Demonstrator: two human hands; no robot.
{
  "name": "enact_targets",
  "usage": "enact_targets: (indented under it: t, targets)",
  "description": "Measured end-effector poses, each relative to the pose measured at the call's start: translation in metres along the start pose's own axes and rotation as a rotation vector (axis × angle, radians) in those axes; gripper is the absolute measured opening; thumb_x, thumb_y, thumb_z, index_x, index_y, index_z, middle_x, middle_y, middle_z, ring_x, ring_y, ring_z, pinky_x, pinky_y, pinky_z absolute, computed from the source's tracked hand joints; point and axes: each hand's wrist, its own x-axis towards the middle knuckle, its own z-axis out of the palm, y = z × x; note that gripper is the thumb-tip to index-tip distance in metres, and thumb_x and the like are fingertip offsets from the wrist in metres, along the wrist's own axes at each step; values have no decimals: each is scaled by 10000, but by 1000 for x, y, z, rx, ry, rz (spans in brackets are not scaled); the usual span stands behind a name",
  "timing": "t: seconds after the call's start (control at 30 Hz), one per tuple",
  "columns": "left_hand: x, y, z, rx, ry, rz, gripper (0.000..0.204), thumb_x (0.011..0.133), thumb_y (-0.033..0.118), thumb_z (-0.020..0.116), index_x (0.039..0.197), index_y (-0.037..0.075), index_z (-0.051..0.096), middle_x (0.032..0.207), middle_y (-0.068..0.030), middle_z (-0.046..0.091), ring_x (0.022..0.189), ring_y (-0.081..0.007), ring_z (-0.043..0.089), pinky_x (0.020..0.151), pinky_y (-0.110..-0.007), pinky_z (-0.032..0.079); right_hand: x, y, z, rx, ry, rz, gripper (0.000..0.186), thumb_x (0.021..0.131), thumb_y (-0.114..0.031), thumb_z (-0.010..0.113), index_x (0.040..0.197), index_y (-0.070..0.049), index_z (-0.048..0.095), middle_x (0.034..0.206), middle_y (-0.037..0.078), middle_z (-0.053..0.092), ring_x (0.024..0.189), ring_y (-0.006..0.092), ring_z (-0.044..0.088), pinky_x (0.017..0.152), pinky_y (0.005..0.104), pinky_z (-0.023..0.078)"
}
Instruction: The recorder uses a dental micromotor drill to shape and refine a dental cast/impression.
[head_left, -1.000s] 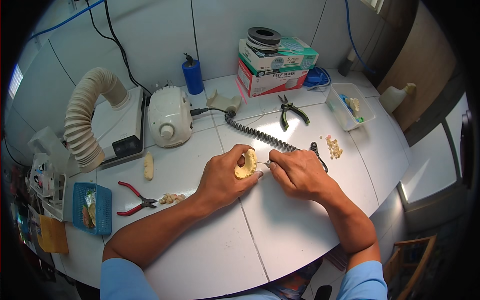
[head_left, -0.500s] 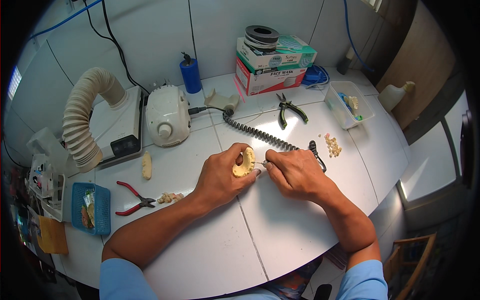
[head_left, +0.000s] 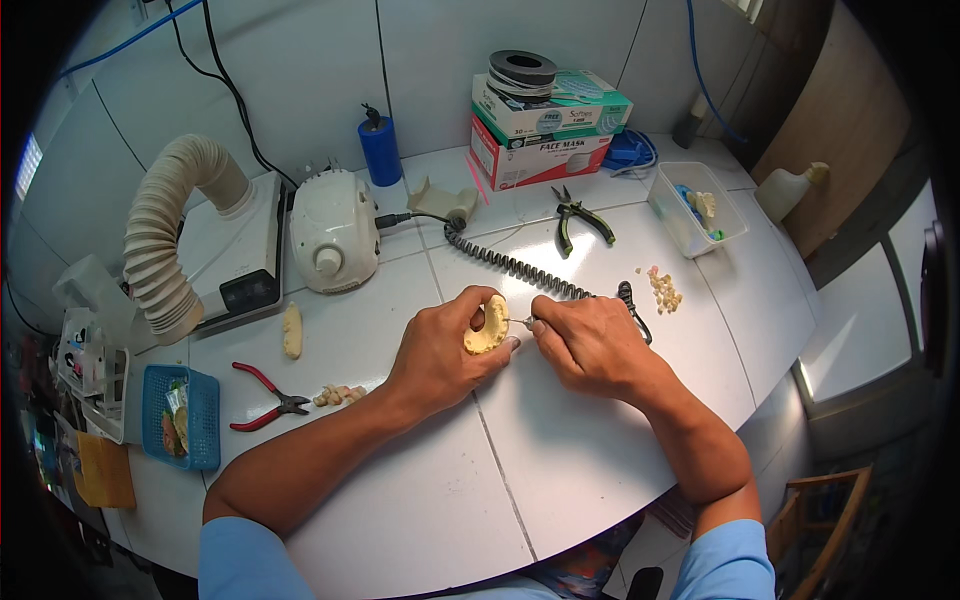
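1. While the left hand [head_left: 440, 352] was closed around a yellowish dental cast [head_left: 487, 325], thumb above and fingers beneath, it held the piece just over the white bench [head_left: 560, 480] near the middle of the scene.
2. The right hand [head_left: 590, 345] was closed on a slim handpiece [head_left: 628, 300], whose fine tip [head_left: 522, 321] met the right edge of the cast; whether the tip was cutting could not be told.
3. A coiled black cord [head_left: 510, 265] ran from the handpiece to the far left, toward the white motor unit [head_left: 330, 230].
4. Judged from the frame, the trimming was under way: the cast was in hand and under the tool, and no finished surface could be made out.
5. Other pale pieces lay apart from the hands and appeared untouched: one elongated cast [head_left: 291, 330] to the left, a small cluster of fragments [head_left: 338, 395] near the red-handled pliers [head_left: 265, 398], and another cluster [head_left: 664, 290] to the right.
6. At the far left stood a ribbed extraction hose [head_left: 170, 240]; a blue basket [head_left: 180, 415] sat at the near left.
7. Farther off were black pliers [head_left: 580, 215], a clear tub [head_left: 695, 210] with small parts, and stacked boxes [head_left: 545, 125] by the wall.
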Motion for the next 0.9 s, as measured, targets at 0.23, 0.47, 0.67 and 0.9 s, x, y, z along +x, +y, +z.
enact_targets:
  t: [0.23, 0.47, 0.67, 0.9]
  targets:
    - [1, 2, -1, 8, -19, -31, 520, 898, 263, 908, 1291, 3, 688, 922, -131, 743, 806, -213, 730, 778, -362, 585, 0, 2, 1, 6, 7, -6, 184, 1040, -219, 586, 958, -59, 626, 695, 184, 650, 688, 446, 671, 667, 553, 511]
    - [0, 0, -1, 13, -9, -23, 523, 889, 256, 915, 1290, 6, 692, 934, -131, 746, 806, -212, 732, 776, -354, 584, 1, 1, 1, 6, -14, -5, 182, 1041, -223, 589, 965, -63, 631, 703, 186, 655, 699, 450, 672, 672, 559, 508]
    - [0, 3, -1, 2, -16, -7, 495, 894, 241, 905, 1280, 9, 700, 909, -112, 739, 788, -196, 717, 761, -345, 577, 0, 3, 1, 0, 38, -21, 277, 1051, -289, 571, 909, -62, 644, 673, 185, 676, 639, 459, 683, 639, 584, 539]
    - [1, 6, -2, -26, -33, -59, 491, 884, 242, 903, 1272, 15, 705, 855, -66, 703, 728, -151, 674, 695, -321, 545, 3, 5, 3, 21, 0, -9, 280, 1035, -284, 571, 894, -56, 652, 655, 198, 672, 627, 466, 683, 637, 585, 546]
